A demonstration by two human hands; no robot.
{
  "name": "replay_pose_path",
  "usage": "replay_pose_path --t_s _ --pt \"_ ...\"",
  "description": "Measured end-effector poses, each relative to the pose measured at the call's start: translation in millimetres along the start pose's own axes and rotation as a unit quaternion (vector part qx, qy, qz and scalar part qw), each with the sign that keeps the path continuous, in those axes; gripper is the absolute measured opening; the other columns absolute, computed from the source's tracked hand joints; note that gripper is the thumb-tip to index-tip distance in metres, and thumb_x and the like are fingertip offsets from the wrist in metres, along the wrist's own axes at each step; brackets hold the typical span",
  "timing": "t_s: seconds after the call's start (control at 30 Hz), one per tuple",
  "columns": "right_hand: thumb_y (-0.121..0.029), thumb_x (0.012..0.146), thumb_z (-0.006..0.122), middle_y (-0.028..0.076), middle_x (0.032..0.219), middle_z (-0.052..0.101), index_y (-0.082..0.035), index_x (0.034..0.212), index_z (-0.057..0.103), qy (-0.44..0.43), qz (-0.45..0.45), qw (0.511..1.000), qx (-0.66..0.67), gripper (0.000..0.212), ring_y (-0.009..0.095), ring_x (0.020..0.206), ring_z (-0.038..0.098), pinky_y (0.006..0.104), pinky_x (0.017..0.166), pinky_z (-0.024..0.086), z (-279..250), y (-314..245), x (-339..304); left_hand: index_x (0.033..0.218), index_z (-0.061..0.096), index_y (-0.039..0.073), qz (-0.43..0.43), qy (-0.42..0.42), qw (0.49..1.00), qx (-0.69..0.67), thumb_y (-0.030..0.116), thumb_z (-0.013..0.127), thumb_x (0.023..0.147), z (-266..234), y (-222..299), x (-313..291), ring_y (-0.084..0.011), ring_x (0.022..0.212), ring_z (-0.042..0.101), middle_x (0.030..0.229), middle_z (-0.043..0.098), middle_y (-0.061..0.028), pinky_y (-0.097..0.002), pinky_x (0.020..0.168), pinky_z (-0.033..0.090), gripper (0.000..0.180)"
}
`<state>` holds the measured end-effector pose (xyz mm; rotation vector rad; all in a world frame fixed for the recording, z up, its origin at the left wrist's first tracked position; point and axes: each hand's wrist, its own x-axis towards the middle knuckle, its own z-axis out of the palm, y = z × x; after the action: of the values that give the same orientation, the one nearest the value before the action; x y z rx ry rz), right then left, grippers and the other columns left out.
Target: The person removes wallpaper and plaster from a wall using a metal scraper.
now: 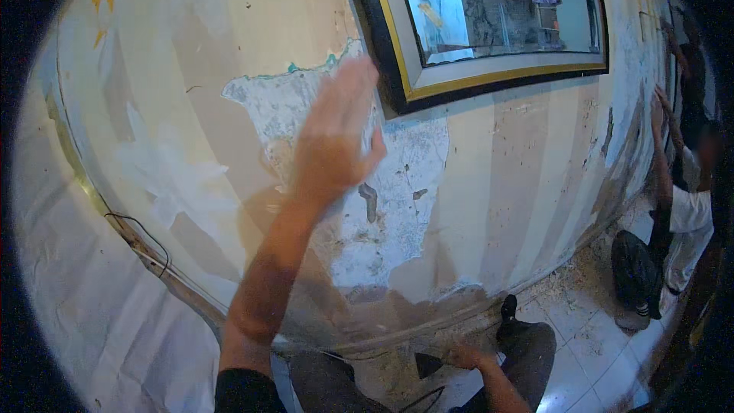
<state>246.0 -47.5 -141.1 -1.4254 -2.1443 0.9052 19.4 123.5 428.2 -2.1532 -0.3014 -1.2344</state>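
Note:
My left hand (336,130) is raised against the wall, fingers stretched out and thumb apart, slightly blurred by motion. It lies over or just in front of a bare whitish patch (409,176) where the paint has come off, close to the lower left corner of a framed mirror (397,69). Whether the palm touches the wall, I cannot tell. Down between my knees, my right hand (465,355) is closed on a putty knife (429,365) with a dark, wide blade pointing left; its handle is mostly hidden by the fingers.
Striped, stained wall paint (520,160) surrounds the patch. A dark cable (145,233) hangs by the left corner, next to a pale sheet (115,321). At the right, another person (692,210) crouches with arms raised to the wall. Debris (569,287) lies on the tiled floor.

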Motion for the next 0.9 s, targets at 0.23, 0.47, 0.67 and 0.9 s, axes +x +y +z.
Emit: replay_pose_path --t_s 0.23,0.47,0.67,0.9 --pt "-0.049 0.094 0.050 0.018 0.103 0.067 -0.008 0.111 0.062 -0.120 0.084 0.989 -0.035 0.046 0.038 0.093 0.063 0.0478 0.086 0.047 -28.4 -63.3 1.7 0.136 0.044 -0.005 -0.005 -0.075 0.995 0.063 0.021 0.067 0.073 43.0 -14.5 -5.6 -0.0347 0.139 0.031 0.148 0.036 -0.0208 -0.0526 0.114 0.023 0.072" --pt "-0.048 0.092 0.054 0.022 0.106 0.065 -0.009 0.120 0.058 -0.145 0.104 0.984 -0.012 0.048 0.042 0.101 0.061 0.0489 0.086 0.047 -37.7 -79.6 3.2 0.117 0.059 -0.003 0.191 -0.359 0.905 -0.123 0.017 0.066 0.070 37.2 30.0 -79.8 -0.0371 0.134 0.037 0.137 0.047 -0.0230 -0.0535 0.113 0.025 0.051" --pt "-0.045 0.092 0.056 0.021 0.115 0.061 -0.010 0.125 0.056 -0.107 0.133 0.985 -0.017 0.048 0.039 0.106 0.059 0.0493 0.088 0.047 -29.0 -72.9 2.5 0.123 0.059 0.006 -0.028 -0.108 0.994 0.007 0.017 0.069 0.071 29.2 12.0 -50.1 -0.0386 0.134 0.037 0.143 0.041 -0.0231 -0.0513 0.111 0.030 0.054" --pt "-0.041 0.092 0.058 0.018 0.107 0.065 -0.010 0.120 0.058 -0.002 0.126 0.991 -0.036 0.041 0.040 0.100 0.061 0.0486 0.083 0.048 -27.4 -63.2 4.3 0.120 0.060 0.008 0.102 -0.439 0.845 -0.287 0.023 0.068 0.079 38.1 54.9 -95.0 -0.0364 0.114 0.055 0.127 0.057 -0.0153 -0.0456 0.100 0.044 0.045"
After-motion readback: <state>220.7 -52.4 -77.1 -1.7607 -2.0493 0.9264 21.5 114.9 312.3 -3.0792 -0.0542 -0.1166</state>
